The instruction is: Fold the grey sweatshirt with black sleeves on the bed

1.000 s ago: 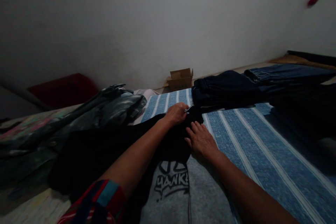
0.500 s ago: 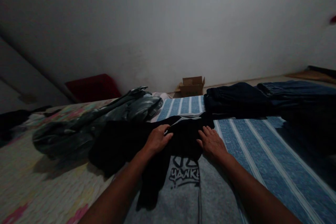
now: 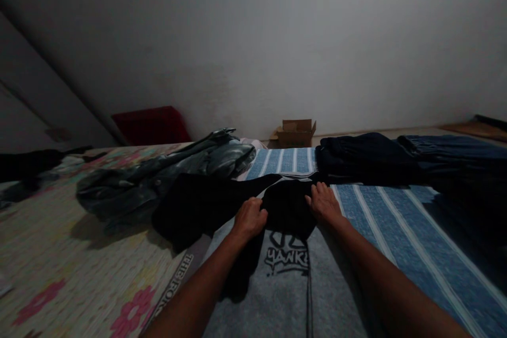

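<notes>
A grey and black garment [image 3: 273,296] with dark "YANK..." lettering lies spread on the bed in front of me, one black sleeve [image 3: 186,208] stretched out to the left. My left hand [image 3: 250,217] is closed on the black cloth just above the lettering, fingers curled and thumb pressed in. On the other side, near the right shoulder, my right hand [image 3: 324,202] pinches the edge of the black part. Between the two hands the black cloth lies bunched over the grey front. The garment's lower end runs out of view at the bottom.
A crumpled dark green garment [image 3: 166,179] lies beyond the sleeve. Folded dark trousers [image 3: 356,158] sit at the back right on a blue striped cloth [image 3: 396,216]. A flowered bedcover [image 3: 119,269] spreads left. Past the bed are a cardboard box [image 3: 295,134] and a red object [image 3: 152,124].
My left hand has closed on the black cloth and shifted it, so more grey shows by the left shoulder. My right hand has moved up slightly and gripped the edge. The view has turned slightly left.
</notes>
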The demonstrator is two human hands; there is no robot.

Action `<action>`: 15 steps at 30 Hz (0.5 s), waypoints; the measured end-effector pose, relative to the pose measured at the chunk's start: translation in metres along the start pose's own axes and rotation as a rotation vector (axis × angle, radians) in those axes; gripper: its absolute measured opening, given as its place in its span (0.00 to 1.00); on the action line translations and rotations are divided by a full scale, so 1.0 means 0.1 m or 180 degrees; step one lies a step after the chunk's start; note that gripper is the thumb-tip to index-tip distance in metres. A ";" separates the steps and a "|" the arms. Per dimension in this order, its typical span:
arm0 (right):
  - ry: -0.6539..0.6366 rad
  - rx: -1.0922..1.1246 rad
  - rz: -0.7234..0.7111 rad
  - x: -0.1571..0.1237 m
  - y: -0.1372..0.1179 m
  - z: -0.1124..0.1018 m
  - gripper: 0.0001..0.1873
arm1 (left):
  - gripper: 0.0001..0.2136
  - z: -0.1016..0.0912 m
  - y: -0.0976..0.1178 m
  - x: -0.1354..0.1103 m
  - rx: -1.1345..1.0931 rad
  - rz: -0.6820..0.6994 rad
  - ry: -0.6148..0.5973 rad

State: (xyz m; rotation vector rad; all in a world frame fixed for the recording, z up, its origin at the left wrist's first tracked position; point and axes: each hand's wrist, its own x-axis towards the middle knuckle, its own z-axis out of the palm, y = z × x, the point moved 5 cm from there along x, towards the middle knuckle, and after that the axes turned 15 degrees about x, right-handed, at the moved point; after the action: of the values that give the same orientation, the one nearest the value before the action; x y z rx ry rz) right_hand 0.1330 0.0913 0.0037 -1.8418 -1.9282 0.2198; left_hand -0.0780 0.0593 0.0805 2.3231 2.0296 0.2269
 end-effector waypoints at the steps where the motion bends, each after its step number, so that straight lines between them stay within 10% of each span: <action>1: -0.0018 -0.0005 0.0020 0.00 0.02 0.05 0.27 | 0.05 -0.03 -0.01 0.00 -0.0122 -0.0043 0.0012; 10: -0.0084 -0.0013 0.0072 -0.02 0.09 0.15 0.35 | 0.07 -0.51 -0.19 0.10 -0.3187 -0.0730 -0.0480; 15: -0.0097 0.0027 0.0062 0.00 0.10 0.17 0.36 | 0.04 -0.64 -0.29 0.25 -0.3490 -0.1054 -0.0742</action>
State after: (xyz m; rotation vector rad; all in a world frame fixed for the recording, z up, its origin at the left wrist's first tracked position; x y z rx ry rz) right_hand 0.1351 0.0956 -0.0151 -1.8626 -1.9275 0.2635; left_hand -0.1119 0.0842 0.1419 1.2599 1.5137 0.7624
